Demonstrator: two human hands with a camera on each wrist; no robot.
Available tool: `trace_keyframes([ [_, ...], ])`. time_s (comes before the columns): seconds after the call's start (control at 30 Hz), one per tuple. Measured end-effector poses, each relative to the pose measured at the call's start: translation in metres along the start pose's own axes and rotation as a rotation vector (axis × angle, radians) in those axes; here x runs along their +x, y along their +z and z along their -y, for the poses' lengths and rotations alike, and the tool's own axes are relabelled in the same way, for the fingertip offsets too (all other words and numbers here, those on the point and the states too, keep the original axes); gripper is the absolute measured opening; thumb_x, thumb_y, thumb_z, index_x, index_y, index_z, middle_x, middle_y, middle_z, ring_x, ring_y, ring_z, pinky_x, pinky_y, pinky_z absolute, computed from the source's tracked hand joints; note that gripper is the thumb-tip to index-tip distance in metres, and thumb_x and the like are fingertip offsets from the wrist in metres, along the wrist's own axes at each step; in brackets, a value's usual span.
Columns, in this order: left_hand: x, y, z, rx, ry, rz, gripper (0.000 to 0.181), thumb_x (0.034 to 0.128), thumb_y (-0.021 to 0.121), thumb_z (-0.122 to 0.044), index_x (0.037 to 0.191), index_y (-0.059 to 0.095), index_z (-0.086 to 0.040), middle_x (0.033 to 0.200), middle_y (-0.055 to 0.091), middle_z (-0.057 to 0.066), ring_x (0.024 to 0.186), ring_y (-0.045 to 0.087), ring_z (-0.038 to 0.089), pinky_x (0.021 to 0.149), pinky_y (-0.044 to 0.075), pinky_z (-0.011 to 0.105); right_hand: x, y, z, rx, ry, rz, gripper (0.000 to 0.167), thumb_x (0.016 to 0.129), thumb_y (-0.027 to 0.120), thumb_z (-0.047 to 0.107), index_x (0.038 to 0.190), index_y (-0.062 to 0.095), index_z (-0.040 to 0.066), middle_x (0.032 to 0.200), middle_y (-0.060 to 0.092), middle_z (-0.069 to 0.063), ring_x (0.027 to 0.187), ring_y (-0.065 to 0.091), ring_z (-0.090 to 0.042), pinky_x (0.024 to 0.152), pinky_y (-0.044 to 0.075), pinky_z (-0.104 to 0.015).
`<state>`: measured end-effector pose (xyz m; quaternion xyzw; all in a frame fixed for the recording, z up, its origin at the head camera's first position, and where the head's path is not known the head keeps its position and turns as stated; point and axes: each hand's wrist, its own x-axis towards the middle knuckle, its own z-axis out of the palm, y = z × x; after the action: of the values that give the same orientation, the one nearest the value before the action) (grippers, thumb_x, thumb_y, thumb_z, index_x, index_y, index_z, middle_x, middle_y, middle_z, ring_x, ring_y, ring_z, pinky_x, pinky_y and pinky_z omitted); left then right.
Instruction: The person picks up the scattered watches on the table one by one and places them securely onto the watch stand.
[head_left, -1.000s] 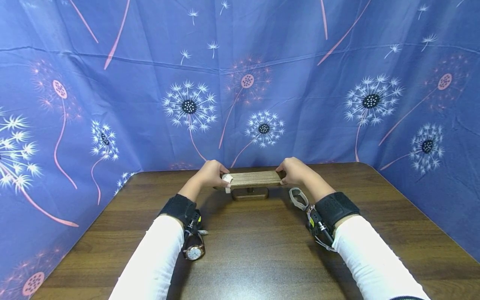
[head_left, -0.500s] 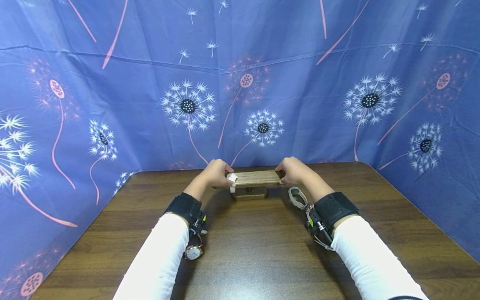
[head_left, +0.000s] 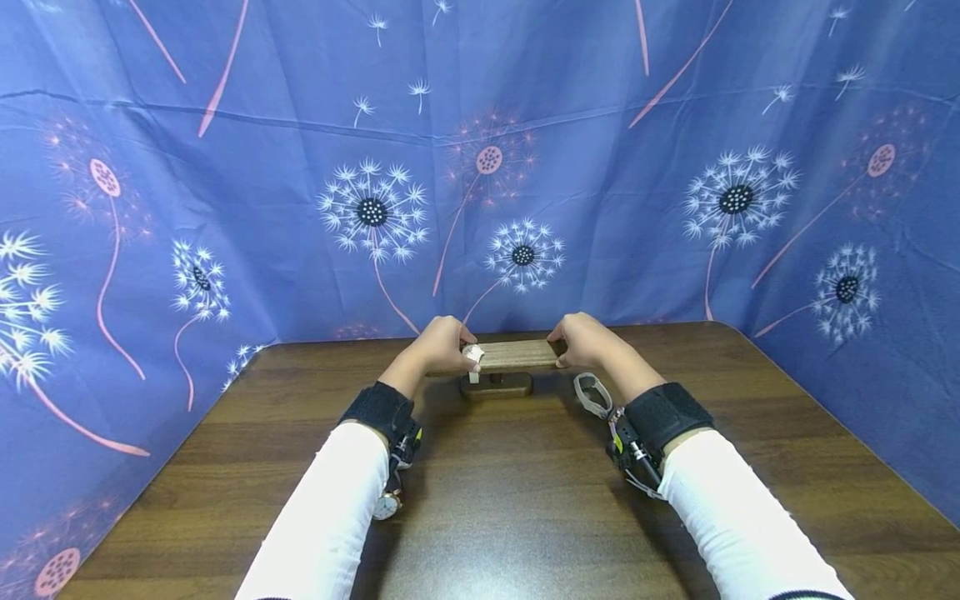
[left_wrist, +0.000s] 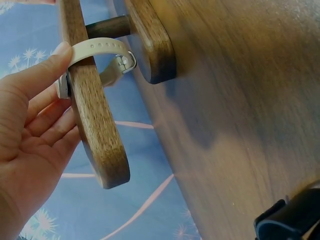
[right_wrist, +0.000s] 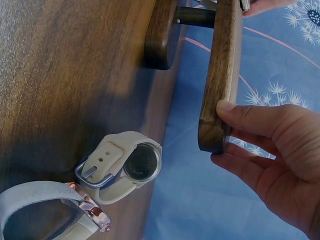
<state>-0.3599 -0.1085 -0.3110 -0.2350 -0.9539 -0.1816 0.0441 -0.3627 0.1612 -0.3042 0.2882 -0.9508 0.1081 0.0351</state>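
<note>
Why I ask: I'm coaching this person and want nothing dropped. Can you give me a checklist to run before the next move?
1. Pale watch has its strap around the wooden bar: ok.
2. Left hand holds that watch: ok, thumb on the strap.
3. Buckle securely fastened: cannot tell.
4. Right hand steadies the bar's other end: ok.
5. Stand's base sits on the table: ok, as far as the views show.
6. White watch and rose-gold-cased watch lie apart from the base: ok.
</note>
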Motion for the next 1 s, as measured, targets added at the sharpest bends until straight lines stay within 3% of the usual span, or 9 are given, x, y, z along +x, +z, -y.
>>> trace_keyframes([
  [0.23, 0.005, 0.003, -0.005, 0.009, 0.012, 0.011, 0.048, 0.0734, 0.087, -0.026, 0.112, 0.073, -0.002, 0.101, 0.073, 0.006, 0.083, 0.062, 0.014, 0.073, 0.052, 0.027, 0.001, 0.000, 0.000, -0.031, -0.034, -0.016, 0.041, 0.074, 0.083, 0.010, 0.110, 0.071, -0.005, 0.108, 0.070, -0.017, 0.106, 0.062, -0.038, 0.097, 0.047, -0.046],
  [0.63, 0.011, 0.005, -0.013, 0.007, 0.042, 0.006, 0.045, 0.0728, 0.087, -0.026, 0.110, 0.074, -0.004, 0.097, 0.074, 0.004, 0.075, 0.057, 0.011, 0.066, 0.049, 0.024, 0.000, -0.003, 0.004, -0.043, -0.025, -0.009, 0.041, 0.074, 0.082, 0.009, 0.110, 0.071, -0.005, 0.110, 0.070, -0.018, 0.107, 0.062, -0.037, 0.096, 0.048, -0.045],
  [1.0, 0.011, 0.008, -0.009, -0.018, 0.035, 0.008, 0.044, 0.0742, 0.087, -0.026, 0.110, 0.074, -0.004, 0.094, 0.074, 0.004, 0.074, 0.059, 0.009, 0.066, 0.050, 0.022, -0.002, -0.003, 0.003, -0.038, -0.028, 0.004, 0.041, 0.073, 0.081, 0.007, 0.111, 0.070, -0.005, 0.110, 0.070, -0.018, 0.107, 0.062, -0.036, 0.096, 0.049, -0.045],
])
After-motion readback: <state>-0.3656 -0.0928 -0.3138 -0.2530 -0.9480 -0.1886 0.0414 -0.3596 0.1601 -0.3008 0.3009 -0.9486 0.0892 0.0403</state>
